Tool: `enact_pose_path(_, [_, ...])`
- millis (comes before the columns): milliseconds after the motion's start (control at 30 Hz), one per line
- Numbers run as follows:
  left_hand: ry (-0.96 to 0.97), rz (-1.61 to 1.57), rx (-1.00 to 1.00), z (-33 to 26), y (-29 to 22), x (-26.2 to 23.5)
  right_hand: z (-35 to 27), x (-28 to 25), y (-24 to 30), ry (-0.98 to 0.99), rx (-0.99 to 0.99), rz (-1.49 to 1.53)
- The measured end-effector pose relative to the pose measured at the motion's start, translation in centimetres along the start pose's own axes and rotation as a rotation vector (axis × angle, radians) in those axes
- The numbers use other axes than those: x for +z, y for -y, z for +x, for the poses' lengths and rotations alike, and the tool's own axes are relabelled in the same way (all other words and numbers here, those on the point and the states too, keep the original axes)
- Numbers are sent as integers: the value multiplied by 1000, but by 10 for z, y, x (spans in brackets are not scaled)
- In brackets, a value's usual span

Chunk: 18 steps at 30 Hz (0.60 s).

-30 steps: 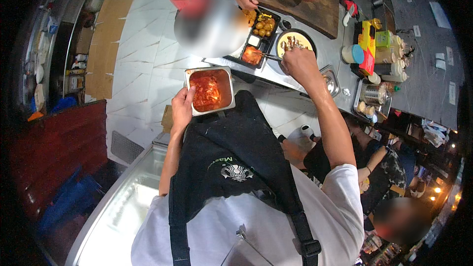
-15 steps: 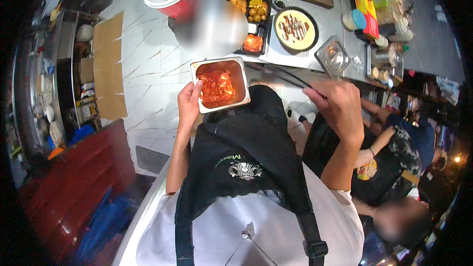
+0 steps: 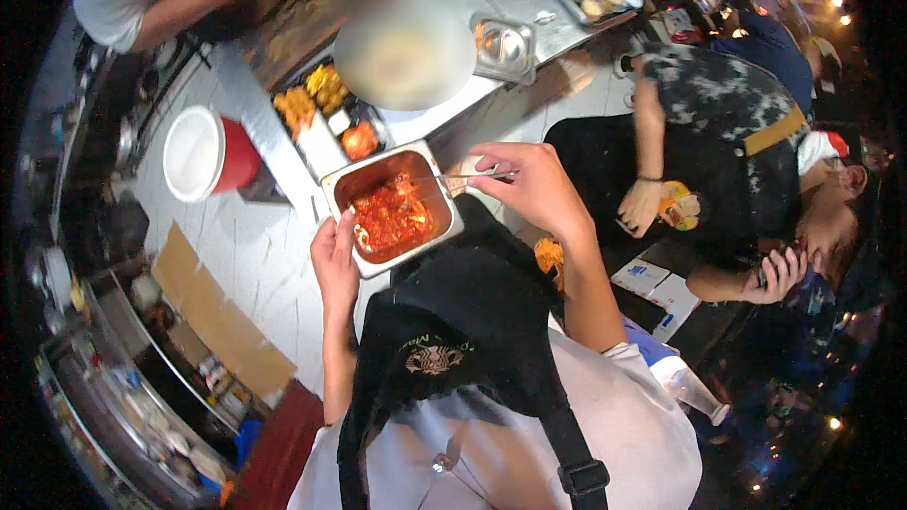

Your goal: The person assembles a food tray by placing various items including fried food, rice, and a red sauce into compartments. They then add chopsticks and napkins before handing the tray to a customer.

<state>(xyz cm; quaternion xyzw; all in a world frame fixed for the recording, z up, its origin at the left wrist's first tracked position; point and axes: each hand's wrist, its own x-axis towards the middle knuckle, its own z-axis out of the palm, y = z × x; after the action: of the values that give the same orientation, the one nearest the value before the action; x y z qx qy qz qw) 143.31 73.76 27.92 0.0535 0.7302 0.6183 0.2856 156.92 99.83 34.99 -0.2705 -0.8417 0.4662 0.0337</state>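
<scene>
Metal pan (image 3: 376,173), near-left rim gripped by the left hand (image 3: 335,252); right hand (image 3: 531,187) pinches tongs (image 3: 463,176), their tips indistinct.

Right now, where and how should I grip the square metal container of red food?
Probably by the left wall of the square metal container, coming from the person's left, thumb over the rim, as the left hand does. That flat rim offers a hold, and the slim metal utensil in the right hand crosses the opposite edge.

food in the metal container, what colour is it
The food is mostly orange-red with some pale patches; it shows best in the head view.
</scene>
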Motion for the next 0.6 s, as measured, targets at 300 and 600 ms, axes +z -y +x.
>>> enact_pose_path(300, [45,-193,121,94,-77,86,115,-24,-149,-489,40,1625])
enact_pose_path(600, [161,-211,212,228,-121,183,204,48,-306,-796,706,1030])
